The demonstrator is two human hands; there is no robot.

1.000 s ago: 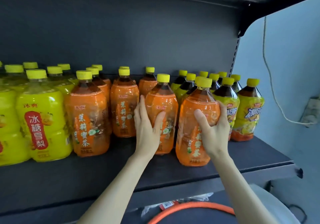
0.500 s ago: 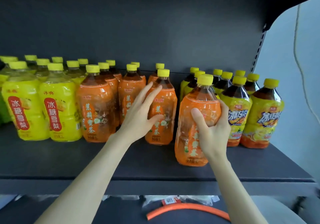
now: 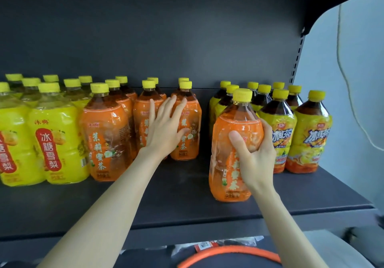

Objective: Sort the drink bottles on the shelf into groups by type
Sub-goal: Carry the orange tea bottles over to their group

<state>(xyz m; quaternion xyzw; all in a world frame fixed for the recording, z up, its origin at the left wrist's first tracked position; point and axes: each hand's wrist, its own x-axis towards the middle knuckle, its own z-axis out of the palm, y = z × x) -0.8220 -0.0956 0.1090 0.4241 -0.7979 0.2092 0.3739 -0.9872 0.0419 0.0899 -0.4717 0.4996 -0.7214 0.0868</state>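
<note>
The dark shelf (image 3: 187, 201) has a dark back panel, with a pale wall to the right. At far left stand the yellow pear bottles (image 3: 56, 143), then the orange tea group (image 3: 108, 139), upright in rows. Your left hand (image 3: 166, 130) lies flat with its fingers straight against that group's right-most bottles and grips nothing. Across a bare gap, your right hand (image 3: 255, 159) is wrapped round the stray orange bottle (image 3: 232, 153), near the shelf's front edge and just before the iced tea bottles (image 3: 309, 139). Its long axis is near vertical, cap up, label towards you. I cannot tell whether its base touches the shelf.

Risks, as I judge them: the glossy wrap may slip in a one-handed mid-body grip, and carrying it left too low could topple the front orange bottles.
</note>
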